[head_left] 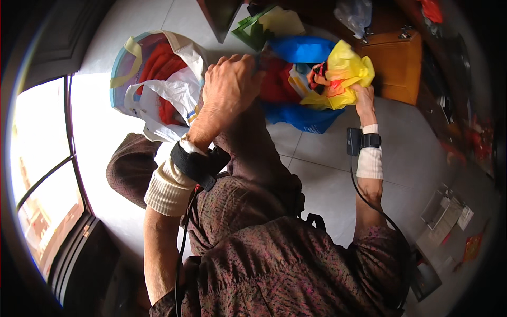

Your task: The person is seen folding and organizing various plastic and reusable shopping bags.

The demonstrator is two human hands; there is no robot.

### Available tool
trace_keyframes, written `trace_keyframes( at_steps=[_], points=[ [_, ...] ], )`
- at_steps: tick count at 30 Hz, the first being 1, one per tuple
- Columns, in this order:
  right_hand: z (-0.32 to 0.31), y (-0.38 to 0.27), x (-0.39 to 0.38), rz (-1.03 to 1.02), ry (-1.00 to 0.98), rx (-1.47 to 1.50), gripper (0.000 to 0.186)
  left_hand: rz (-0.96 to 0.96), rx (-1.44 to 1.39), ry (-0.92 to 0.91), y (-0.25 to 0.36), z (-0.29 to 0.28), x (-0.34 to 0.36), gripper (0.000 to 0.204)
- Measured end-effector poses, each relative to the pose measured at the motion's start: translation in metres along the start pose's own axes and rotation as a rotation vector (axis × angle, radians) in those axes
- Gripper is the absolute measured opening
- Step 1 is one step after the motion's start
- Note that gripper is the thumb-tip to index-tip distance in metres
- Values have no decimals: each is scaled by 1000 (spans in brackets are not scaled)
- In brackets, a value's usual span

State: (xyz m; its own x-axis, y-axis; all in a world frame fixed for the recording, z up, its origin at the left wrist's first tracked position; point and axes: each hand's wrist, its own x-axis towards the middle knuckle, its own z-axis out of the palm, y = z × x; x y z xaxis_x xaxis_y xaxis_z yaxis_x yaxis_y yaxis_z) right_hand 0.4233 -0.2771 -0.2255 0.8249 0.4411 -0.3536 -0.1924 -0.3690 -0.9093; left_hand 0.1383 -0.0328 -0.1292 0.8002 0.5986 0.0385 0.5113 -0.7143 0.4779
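My left hand is closed on the near rim of a blue bag that lies open on the tiled floor with red cloth inside it. My right hand grips a crumpled yellow plastic bag that sits on top of the blue bag's contents. Both wrists wear a white cuff and a black strap with a cable. My knees, in brown patterned fabric, are bent below the hands.
A white woven bag with red things inside stands to the left. A brown wooden box is at the right of the blue bag, a green folded sheet behind it. Papers lie on the floor at right. A glass door is at left.
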Motion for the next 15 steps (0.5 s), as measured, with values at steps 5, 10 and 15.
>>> trace_keyframes(
  at_steps=[5,10,15],
  points=[
    [6,-51,-37,-89,-144,556,43,81,-80,91,-1,2,-6,41],
    [42,-105,-67,-162,-277,608,46,277,-316,203,-8,-9,-22,87],
    [104,-170,-122,-326,-460,446,56,393,-411,291,43,-46,-53,107]
  ],
)
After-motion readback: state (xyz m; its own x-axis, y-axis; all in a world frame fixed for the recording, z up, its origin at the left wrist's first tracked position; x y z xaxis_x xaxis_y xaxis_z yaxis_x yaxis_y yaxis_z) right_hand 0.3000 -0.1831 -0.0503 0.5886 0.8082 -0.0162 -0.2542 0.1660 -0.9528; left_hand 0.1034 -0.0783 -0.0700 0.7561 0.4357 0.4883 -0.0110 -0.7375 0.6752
